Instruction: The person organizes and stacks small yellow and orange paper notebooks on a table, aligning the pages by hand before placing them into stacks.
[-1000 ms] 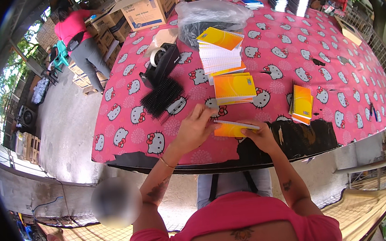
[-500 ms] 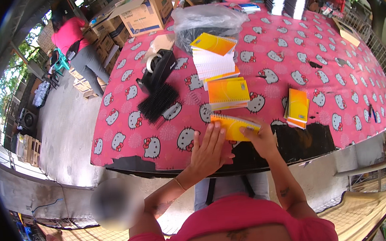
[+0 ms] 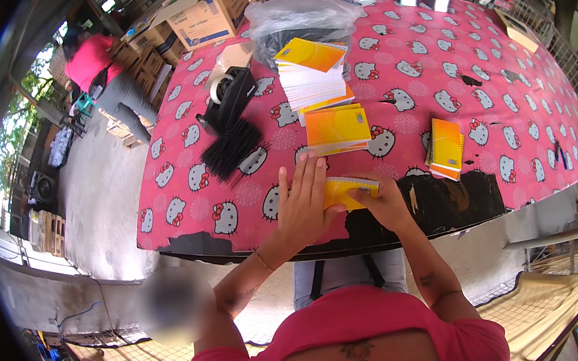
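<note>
A small yellow notebook (image 3: 340,191) lies at the near edge of the table. My right hand (image 3: 387,202) grips its right end, thumb on top of the cover. My left hand (image 3: 302,196) is open, its fingers stretched out flat over the notebook's left end and hiding that edge. Just beyond is a short pile of orange-yellow notebooks (image 3: 337,126). Behind that pile, a fanned stack of pages (image 3: 313,86) has an orange cover (image 3: 312,54) on top. To the right sits another small pile of spiral notebooks (image 3: 446,143).
Left of the piles lie black binding coils (image 3: 232,150) and a black tape dispenser (image 3: 231,101). A clear plastic bag (image 3: 301,16) and a cardboard box (image 3: 207,16) stand farther back. Pliers (image 3: 560,154) lie at the right. One person works across the table, another by boxes at left.
My left hand has straightened its fingers and shifted slightly up and left over the notebook. The notebook has turned to lie more level, with its coil edge now covered.
</note>
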A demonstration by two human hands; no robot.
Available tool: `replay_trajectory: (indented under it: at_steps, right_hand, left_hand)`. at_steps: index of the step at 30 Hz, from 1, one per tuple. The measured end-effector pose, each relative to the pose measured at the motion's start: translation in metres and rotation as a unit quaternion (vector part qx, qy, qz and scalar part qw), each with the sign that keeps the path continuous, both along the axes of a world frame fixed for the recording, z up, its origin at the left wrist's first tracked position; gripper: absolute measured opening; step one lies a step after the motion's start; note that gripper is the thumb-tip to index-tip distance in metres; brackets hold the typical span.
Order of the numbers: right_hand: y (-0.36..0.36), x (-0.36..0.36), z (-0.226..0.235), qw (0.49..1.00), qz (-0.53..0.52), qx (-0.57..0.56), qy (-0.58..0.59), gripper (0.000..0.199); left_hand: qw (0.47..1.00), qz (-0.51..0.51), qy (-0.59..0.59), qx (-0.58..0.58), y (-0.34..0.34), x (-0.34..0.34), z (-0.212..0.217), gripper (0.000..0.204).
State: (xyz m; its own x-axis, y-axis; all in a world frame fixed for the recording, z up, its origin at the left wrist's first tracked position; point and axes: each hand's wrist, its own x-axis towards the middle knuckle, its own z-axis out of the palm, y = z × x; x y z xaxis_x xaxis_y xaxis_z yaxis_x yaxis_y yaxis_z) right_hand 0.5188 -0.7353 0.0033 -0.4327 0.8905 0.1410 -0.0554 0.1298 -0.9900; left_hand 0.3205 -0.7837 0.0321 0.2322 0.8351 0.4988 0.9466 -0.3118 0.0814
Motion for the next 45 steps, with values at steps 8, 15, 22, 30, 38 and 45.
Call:
replay_trajectory:
  at_steps: [8,15,22,30,38,45]
  right_hand:
    - [0.005,0.007,0.002,0.999,0.044,0.002,-0.025,0.031]
    - [0.002,0.004,0.012,0.999,0.046,-0.022,0.003,0.031]
    - [-0.002,-0.004,0.016,1.000,0.002,-0.016,0.002,0.033]
    - [0.000,-0.010,0.017,0.999,0.025,0.027,0.037,0.031]
    - [0.004,-0.011,0.010,0.997,0.061,-0.025,0.050,0.034]
    - [0.017,-0.012,-0.016,0.999,0.021,0.032,0.020,0.033]
  left_hand:
    - [0.987,-0.119,-0.106,-0.036,0.016,-0.029,0.022,0.020]
    - [0.998,-0.058,-0.014,-0.009,0.015,-0.023,0.031,0.042]
    - [0.999,0.013,0.036,-0.028,-0.021,0.014,-0.012,0.084]
    - [0.998,0.003,0.052,0.020,-0.013,0.014,-0.007,0.081]
    - [0.998,-0.042,0.005,-0.040,-0.021,0.027,-0.014,0.088]
    - [0.990,-0.125,-0.033,-0.053,-0.034,0.030,-0.069,0.085]
